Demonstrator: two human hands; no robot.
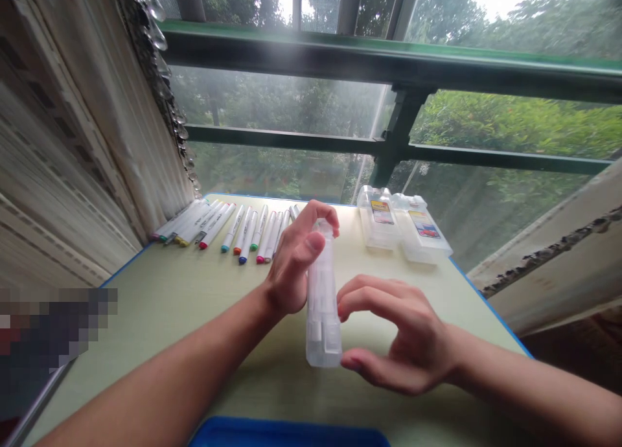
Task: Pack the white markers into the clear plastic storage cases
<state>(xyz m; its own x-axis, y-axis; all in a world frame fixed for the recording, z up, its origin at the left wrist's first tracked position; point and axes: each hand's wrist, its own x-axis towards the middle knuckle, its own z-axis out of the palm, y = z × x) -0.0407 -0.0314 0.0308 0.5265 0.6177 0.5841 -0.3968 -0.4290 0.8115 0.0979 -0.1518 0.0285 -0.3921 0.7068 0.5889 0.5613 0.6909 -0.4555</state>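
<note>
A translucent plastic case stands on its narrow side in the middle, above or on the table; I cannot tell whether it touches the surface. My left hand grips its far end, fingers over the top and thumb along the near face. At the case's near right side is my right hand, thumb and fingers spread in a curve. Those fingertips are at or very near the case's edge. Whitish shapes show faintly through the plastic, too blurred to name.
Several white markers with coloured ends lie in a row at the back left of the pale table. Two more translucent cases with labels lie at the back right. A blue object is at the front edge. Curtains and a window border the table.
</note>
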